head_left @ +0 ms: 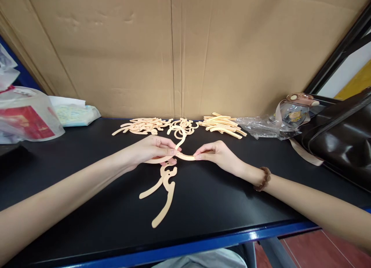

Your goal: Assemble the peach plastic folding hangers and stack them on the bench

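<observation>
A pale peach plastic hanger [187,157] is held up over the black table, its curved hook rising from the middle. My left hand [153,149] is closed around its left arm and centre joint, covering part of them. Pinched between the thumb and fingers of my right hand [217,154] is the outer end of the right arm. Just below my left hand, two loose hanger arms [164,204] of the same colour lie overlapping on the table, with notched upper ends. Behind my hands is a small heap of hooks [185,127].
At the back, a pile of curved hanger arms [145,125] lies left and a pile of straighter strips [222,125] right. Beside the strips are clear plastic wrap [263,127] and a clear bottle [294,111]. A dark bag [342,136] sits right, plastic bags [29,113] left. Cardboard [130,51] stands behind.
</observation>
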Motion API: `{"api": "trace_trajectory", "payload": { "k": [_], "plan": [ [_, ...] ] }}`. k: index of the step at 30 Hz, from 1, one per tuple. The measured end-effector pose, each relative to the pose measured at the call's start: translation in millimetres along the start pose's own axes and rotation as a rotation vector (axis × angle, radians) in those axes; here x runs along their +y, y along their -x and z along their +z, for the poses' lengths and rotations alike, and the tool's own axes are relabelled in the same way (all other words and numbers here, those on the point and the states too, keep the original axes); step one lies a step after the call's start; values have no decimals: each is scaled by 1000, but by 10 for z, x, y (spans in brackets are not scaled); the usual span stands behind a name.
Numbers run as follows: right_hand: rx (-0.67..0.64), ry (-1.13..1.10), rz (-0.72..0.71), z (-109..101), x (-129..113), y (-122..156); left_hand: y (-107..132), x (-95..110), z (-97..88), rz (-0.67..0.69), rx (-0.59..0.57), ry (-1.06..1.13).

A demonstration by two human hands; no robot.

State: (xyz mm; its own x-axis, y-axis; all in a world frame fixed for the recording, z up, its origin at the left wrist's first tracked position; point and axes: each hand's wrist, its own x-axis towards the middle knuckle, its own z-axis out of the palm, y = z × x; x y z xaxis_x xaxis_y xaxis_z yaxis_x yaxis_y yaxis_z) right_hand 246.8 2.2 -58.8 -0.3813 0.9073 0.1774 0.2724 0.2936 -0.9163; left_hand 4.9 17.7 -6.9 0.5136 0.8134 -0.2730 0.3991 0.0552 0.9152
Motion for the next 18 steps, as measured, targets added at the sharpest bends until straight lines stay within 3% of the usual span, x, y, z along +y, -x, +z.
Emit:
{"api": "trace_trajectory", "payload": {
  "k": [8, 14, 18],
  "plan": [
    [29, 24, 5, 7, -35, 0, -20, -42, -32, 11, 34, -39],
    [76, -70, -18, 12, -70, -37, -51, -66, 99, 240, 136, -127],
    [168, -114, -11, -4, -82, -49, -69, -100, 167, 267, 210, -151]
  ]
}}
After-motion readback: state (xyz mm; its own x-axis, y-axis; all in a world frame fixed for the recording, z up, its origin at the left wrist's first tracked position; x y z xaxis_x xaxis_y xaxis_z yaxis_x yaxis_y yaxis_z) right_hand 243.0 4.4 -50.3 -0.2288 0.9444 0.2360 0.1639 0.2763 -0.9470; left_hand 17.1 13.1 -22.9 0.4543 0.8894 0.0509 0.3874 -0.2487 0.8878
